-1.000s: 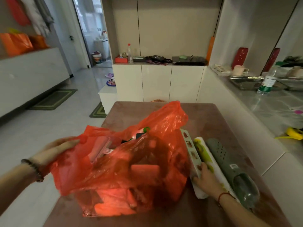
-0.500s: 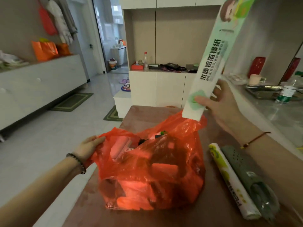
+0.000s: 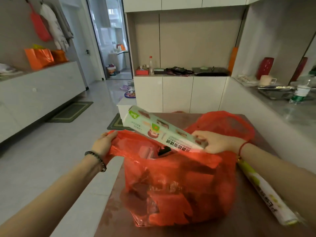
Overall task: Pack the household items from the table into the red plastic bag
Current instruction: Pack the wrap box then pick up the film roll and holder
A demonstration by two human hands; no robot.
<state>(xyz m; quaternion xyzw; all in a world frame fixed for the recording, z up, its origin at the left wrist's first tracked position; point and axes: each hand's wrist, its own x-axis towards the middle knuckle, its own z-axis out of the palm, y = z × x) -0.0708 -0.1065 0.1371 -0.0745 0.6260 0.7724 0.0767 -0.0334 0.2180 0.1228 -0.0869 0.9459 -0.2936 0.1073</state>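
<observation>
Box came down from high upright pose, now tilted across bag mouth: right end low at opening, far-left end outside. My right hand grips low end, fingers curled round it. My left hand pinches left rim, keeps mouth open as before. Risk: long box, corner may catch thin plastic or items inside, then tear or tip bag. Roll unmoved on table, right of bag.

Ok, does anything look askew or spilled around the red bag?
Nothing spilled. The long pale-green cardboard box lies tilted across the mouth of the red plastic bag, gripped at one end by the right hand, most of it outside. The left hand holds the rim open.
</observation>
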